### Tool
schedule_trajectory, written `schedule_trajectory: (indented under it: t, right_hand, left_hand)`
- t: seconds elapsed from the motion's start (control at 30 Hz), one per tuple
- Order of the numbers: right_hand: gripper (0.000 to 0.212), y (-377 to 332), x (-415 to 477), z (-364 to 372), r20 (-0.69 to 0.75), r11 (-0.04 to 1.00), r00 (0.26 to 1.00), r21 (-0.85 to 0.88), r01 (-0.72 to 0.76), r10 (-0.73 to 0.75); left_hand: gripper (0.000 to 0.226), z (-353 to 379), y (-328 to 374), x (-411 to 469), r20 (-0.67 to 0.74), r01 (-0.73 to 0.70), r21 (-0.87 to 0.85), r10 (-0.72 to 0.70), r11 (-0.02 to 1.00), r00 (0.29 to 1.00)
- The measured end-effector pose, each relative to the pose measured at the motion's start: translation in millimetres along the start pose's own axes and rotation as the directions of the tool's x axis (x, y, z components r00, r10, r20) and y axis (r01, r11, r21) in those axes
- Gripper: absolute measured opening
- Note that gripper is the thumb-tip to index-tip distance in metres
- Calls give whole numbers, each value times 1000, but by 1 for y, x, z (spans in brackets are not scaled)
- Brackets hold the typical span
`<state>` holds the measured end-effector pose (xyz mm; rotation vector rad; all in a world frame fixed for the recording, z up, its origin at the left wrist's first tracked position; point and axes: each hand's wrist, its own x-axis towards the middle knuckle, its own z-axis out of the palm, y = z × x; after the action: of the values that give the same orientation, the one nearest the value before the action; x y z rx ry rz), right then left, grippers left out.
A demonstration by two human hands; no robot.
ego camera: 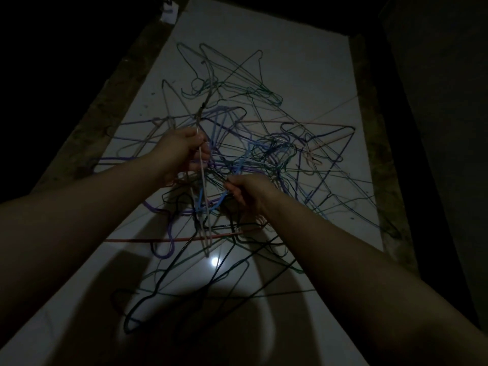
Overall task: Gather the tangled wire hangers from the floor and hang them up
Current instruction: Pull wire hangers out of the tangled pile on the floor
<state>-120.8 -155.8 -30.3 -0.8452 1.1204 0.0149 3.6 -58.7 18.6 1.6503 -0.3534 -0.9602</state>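
Wire hangers (277, 151) (knotted between hands): gripped pale hanger (202, 170) in left hand (184, 147), pinched strand (217, 178) in right hand (247, 192); needed unthreading, not yanking.

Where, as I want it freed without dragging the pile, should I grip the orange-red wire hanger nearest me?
Pinch the orange-red wire hanger on its straight left stretch, coming from above left: there it lies bare on the white floor, while a purple wire crosses it further right.

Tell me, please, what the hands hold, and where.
The left hand grips a pale hanger by a straight wire; the right hand pinches tangled wires, part unclear.
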Motion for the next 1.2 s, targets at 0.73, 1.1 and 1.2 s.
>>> schedule_trajectory:
  t: [0.73, 1.1, 1.2]
  right_hand:
    - [15, -29, -14, -32, -121, 981, 974, -55, 187, -193]
    - [24, -44, -19, -31, -318, 901, 845, -91, 425, -430]
    - [19, -57, -24, -30, -369, 864, 788, -103, 492, -493]
  left_hand:
    - [26, 2, 7, -6, 29, -57, 62, 55, 996, 998]
    - [25, 6, 9, -6, 21, -74, 68, 72, 995, 997]
    - [25, 7, 10, -7, 21, -69, 80, 68, 994, 997]
